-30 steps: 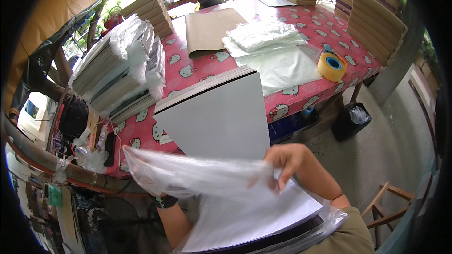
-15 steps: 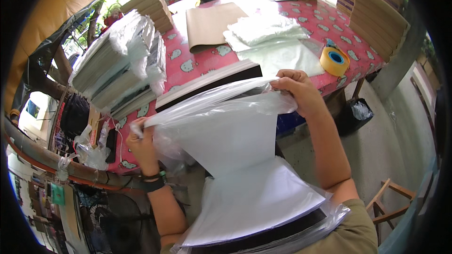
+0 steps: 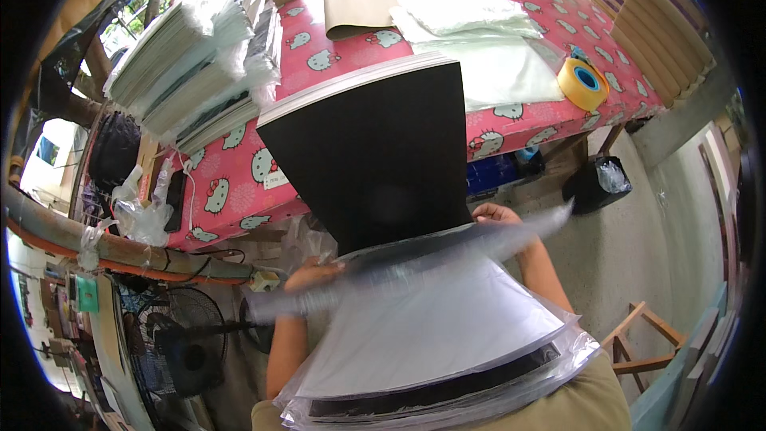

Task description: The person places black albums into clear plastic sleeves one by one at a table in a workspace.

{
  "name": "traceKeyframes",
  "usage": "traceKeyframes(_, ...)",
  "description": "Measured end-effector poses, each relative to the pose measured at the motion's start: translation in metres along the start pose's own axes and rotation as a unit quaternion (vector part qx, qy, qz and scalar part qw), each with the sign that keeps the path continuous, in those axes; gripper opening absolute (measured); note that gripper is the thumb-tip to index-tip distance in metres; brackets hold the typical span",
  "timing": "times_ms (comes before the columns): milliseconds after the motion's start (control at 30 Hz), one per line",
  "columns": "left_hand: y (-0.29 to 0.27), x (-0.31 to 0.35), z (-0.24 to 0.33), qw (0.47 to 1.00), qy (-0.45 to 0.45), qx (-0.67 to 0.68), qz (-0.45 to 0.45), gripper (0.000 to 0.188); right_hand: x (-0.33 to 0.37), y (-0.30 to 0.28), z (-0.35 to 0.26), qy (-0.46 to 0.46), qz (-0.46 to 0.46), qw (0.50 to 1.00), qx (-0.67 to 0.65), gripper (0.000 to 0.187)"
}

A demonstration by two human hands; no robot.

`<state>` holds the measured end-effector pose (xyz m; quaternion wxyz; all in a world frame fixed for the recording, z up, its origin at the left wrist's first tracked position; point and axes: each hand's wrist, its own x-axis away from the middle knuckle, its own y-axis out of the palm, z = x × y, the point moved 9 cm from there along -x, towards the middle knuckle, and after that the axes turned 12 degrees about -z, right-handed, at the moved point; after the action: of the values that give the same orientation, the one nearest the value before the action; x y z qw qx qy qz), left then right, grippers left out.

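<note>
A thick stack of sheets with a black face point(image 3: 375, 152) leans from the table edge down toward my lap. Clear plastic bag point(image 3: 415, 265), its mouth smeared by motion, is stretched across the near end of the stack. My left hand point(image 3: 316, 274) is closed on the bag's left side, fingers partly hidden. Curled at the bag's right side is my right hand point(image 3: 496, 214), beside the stack's lower right corner. White sheets in clear plastic point(image 3: 431, 335) lie over my lap, a black band showing near their lower edge.
On the pink patterned table point(image 3: 319, 40) are plastic-wrapped stacks point(image 3: 183, 64), a brown sheet point(image 3: 367, 0), clear bags point(image 3: 471, 12) and a yellow tape roll point(image 3: 582, 84). A black bin point(image 3: 598, 186) stands right, a wooden stool point(image 3: 642, 343) lower right, a fan point(image 3: 187, 343) lower left.
Both hands have come down toward my lap with the bag's mouth. The black face of the stack, mostly covered before, is now exposed. The view has tilted down.
</note>
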<state>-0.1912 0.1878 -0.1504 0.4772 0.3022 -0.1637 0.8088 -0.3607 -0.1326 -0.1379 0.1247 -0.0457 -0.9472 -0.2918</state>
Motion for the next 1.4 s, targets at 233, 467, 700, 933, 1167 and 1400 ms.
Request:
traceKeyframes(233, -0.027, -0.06, -0.075, 0.992, 0.036, -0.054, 0.106, 0.035, -0.025, -0.075, 0.049, -0.091, 0.204, 0.92, 0.321, 0.017)
traceKeyframes(467, -0.114, 0.026, -0.022, 0.762, 0.182, -0.361, 0.505, 0.035, 0.002, 0.025, -0.074, -0.175, 0.109, 0.951, 0.229, 0.025)
traceKeyframes(700, -0.031, 0.1, 0.174, 0.88, 0.427, 0.203, 0.05, 0.041, -0.01, 0.112, 0.043, 0.076, -0.374, 0.795, 0.471, 0.048)
traceKeyframes(933, 0.085, 0.084, 0.242, 0.846, 0.437, 0.227, -0.203, 0.069, -0.066, 0.177, -0.057, -0.003, -0.266, 0.798, 0.541, 0.035)
traceKeyframes(1167, 0.095, 0.065, 0.246, 0.879, 0.456, 0.117, -0.076, 0.057, -0.055, 0.227, -0.124, -0.217, -0.164, 0.924, 0.271, 0.016)
traceKeyframes(1400, 0.095, 0.056, 0.237, 0.904, 0.416, 0.073, -0.061, 0.052, -0.051, 0.198, -0.123, -0.231, -0.083, 0.947, 0.208, 0.018)
